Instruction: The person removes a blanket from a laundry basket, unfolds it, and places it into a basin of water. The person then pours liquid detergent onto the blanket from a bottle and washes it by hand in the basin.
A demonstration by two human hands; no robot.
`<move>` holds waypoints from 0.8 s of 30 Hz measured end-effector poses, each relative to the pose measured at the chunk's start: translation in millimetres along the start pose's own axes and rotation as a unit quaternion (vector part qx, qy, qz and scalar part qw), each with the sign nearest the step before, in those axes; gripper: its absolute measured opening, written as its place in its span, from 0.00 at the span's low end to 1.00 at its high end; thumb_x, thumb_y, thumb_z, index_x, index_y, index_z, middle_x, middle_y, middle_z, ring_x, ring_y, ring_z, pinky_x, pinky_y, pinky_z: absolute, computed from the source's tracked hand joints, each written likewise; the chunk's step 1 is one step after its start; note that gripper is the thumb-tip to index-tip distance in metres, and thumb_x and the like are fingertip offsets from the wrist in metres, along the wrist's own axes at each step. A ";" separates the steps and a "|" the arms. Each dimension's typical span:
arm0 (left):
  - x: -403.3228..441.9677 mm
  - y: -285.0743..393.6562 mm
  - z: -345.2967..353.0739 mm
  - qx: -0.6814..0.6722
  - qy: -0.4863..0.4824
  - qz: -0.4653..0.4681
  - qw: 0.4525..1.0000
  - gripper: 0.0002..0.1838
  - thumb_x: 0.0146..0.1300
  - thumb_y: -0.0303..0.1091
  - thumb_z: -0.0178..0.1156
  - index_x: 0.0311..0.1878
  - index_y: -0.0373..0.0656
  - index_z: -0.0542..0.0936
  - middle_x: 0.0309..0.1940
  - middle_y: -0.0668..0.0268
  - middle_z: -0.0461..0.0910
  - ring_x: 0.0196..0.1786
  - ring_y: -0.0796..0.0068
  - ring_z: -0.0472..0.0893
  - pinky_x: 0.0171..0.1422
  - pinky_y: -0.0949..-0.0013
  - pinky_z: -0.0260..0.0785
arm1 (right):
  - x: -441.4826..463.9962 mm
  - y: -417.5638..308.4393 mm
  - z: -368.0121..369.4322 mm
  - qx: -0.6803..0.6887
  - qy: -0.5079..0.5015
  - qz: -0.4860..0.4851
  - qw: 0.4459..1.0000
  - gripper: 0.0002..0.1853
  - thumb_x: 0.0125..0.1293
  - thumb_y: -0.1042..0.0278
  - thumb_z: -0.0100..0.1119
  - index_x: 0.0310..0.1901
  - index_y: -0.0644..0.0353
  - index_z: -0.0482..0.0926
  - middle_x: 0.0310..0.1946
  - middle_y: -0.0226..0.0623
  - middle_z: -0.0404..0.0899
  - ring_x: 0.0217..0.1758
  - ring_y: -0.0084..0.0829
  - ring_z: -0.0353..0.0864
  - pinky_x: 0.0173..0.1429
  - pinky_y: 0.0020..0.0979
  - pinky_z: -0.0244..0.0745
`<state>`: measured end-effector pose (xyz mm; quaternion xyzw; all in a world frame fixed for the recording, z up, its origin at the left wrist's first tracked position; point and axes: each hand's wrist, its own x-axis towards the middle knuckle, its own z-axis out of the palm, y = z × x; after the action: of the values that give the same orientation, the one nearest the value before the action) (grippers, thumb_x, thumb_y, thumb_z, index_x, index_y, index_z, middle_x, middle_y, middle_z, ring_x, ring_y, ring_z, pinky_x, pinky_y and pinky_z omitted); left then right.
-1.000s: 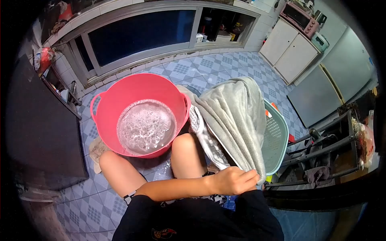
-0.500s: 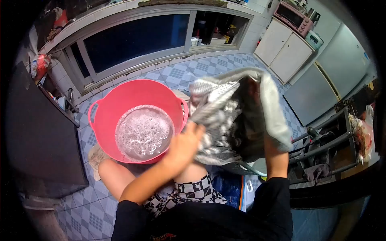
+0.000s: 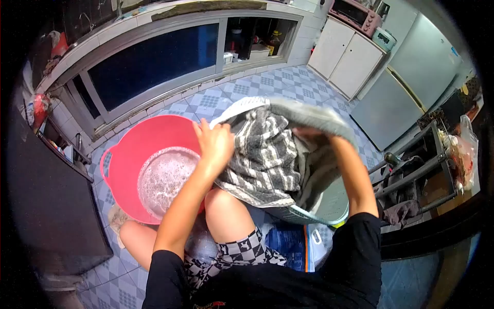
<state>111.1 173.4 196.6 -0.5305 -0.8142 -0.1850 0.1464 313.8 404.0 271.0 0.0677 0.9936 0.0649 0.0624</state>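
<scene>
A grey, black and white checked cloth (image 3: 262,159) lies bunched in and over the rim of a pale green laundry basket (image 3: 329,201). My left hand (image 3: 216,144) is closed on the cloth's pale edge, on the side toward the pink tub. Beneath a raised grey fold, my right hand (image 3: 310,134) reaches into the cloth; its fingers are mostly hidden. To the left stands the pink tub (image 3: 126,170) with foamy, bubbly water (image 3: 167,177) inside.
A blue bag (image 3: 288,247) lies on the tiled floor (image 3: 121,280) by my legs. At the right is a dark metal rack (image 3: 417,180). White cabinets (image 3: 339,59) and a fridge (image 3: 401,87) stand farther back. A dark panel (image 3: 51,201) is at the left.
My left hand has moved up and left along the cloth. My right hand has shifted inward under the fold. The cloth has dropped lower, showing more of the basket.
</scene>
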 end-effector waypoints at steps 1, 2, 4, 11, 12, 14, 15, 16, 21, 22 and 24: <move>0.5 14.9 -2.5 -0.024 0.021 0.021 0.999 0.20 0.53 0.42 0.57 0.47 0.40 0.75 0.41 0.53 0.77 0.54 0.45 0.67 0.62 0.44 0.50 | -0.5 -17.0 9.6 0.054 0.049 0.020 0.997 0.39 0.52 0.51 0.59 0.63 0.56 0.55 0.60 0.45 0.58 0.63 0.43 0.56 0.66 0.34 0.53; 2.4 29.1 0.1 -0.082 0.021 0.045 0.995 0.23 0.53 0.43 0.58 0.49 0.38 0.73 0.43 0.52 0.76 0.54 0.45 0.67 0.62 0.47 0.51 | -0.9 -34.7 18.7 0.109 0.101 0.035 0.988 0.43 0.49 0.45 0.60 0.65 0.53 0.53 0.63 0.48 0.55 0.66 0.45 0.52 0.69 0.37 0.46; 1.9 55.7 23.8 -0.153 0.040 0.070 0.985 0.30 0.52 0.45 0.59 0.53 0.35 0.68 0.46 0.51 0.73 0.52 0.46 0.68 0.61 0.51 0.54 | -1.0 -27.6 78.3 0.119 0.129 0.174 0.969 0.41 0.48 0.38 0.58 0.62 0.51 0.60 0.60 0.47 0.61 0.64 0.43 0.57 0.67 0.35 0.50; 32.4 34.9 47.4 -0.333 -0.016 0.150 0.931 0.15 0.43 0.21 0.52 0.39 0.37 0.74 0.32 0.53 0.74 0.38 0.56 0.75 0.42 0.60 0.68 | -39.4 2.8 -27.6 0.462 -0.033 0.299 0.834 0.42 0.48 0.34 0.57 0.58 0.58 0.67 0.59 0.40 0.65 0.66 0.38 0.56 0.69 0.37 0.45; 38.1 25.4 36.7 -0.413 -0.016 0.124 0.902 0.14 0.45 0.20 0.52 0.39 0.37 0.74 0.32 0.56 0.75 0.37 0.61 0.76 0.42 0.64 0.68 | -48.2 22.9 -43.9 0.501 0.046 0.313 0.806 0.39 0.49 0.36 0.58 0.57 0.57 0.69 0.59 0.41 0.65 0.66 0.38 0.56 0.69 0.38 0.45; 52.4 2.8 2.4 -0.577 0.002 0.067 0.814 0.10 0.50 0.21 0.51 0.38 0.38 0.76 0.32 0.62 0.78 0.37 0.72 0.76 0.43 0.71 0.67 | -77.6 44.5 -94.9 0.531 0.273 0.263 0.758 0.31 0.54 0.44 0.57 0.55 0.58 0.71 0.54 0.43 0.70 0.62 0.37 0.62 0.68 0.38 0.48; 61.9 -12.1 -19.6 -0.657 0.016 0.037 0.752 0.09 0.54 0.22 0.51 0.37 0.39 0.77 0.34 0.66 0.78 0.37 0.77 0.75 0.43 0.75 0.66 | -96.8 56.7 -121.0 0.555 0.385 0.207 0.708 0.26 0.60 0.52 0.53 0.53 0.64 0.71 0.51 0.43 0.72 0.54 0.35 0.71 0.62 0.36 0.62; 70.2 -28.0 -37.0 -0.717 0.024 0.011 0.696 0.08 0.59 0.25 0.49 0.39 0.40 0.76 0.35 0.70 0.78 0.38 0.80 0.75 0.43 0.77 0.67 | -115.1 71.4 -145.4 0.684 0.335 0.106 0.639 0.24 0.61 0.56 0.51 0.53 0.67 0.70 0.50 0.43 0.73 0.50 0.33 0.74 0.57 0.33 0.68; 108.6 -94.6 -29.6 -0.770 0.072 -0.118 0.623 0.08 0.60 0.25 0.47 0.41 0.39 0.74 0.37 0.63 0.77 0.39 0.73 0.77 0.43 0.67 0.72 | -149.4 69.9 -170.5 0.702 0.460 0.034 0.542 0.15 0.66 0.67 0.43 0.46 0.70 0.73 0.40 0.44 0.77 0.41 0.31 0.79 0.45 0.31 0.77; 113.6 -115.6 -7.4 -0.775 0.081 -0.170 0.604 0.09 0.60 0.24 0.46 0.41 0.39 0.74 0.38 0.62 0.77 0.38 0.72 0.77 0.42 0.67 0.72 | -153.3 66.2 -162.4 0.751 0.400 0.042 0.523 0.15 0.65 0.66 0.44 0.45 0.69 0.73 0.39 0.44 0.78 0.40 0.32 0.79 0.44 0.32 0.77; 112.3 -142.0 18.8 -0.760 0.095 -0.295 0.571 0.10 0.60 0.24 0.45 0.41 0.40 0.75 0.36 0.62 0.77 0.36 0.72 0.78 0.38 0.68 0.73 | -168.3 86.9 -130.5 0.759 0.356 0.143 0.526 0.15 0.63 0.63 0.47 0.43 0.67 0.75 0.38 0.44 0.78 0.40 0.33 0.79 0.45 0.35 0.76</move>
<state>-64.3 220.6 208.0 -0.1562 -0.4666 -0.8184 -0.2967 472.9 449.6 430.8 0.2015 0.5847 -0.6871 -0.3813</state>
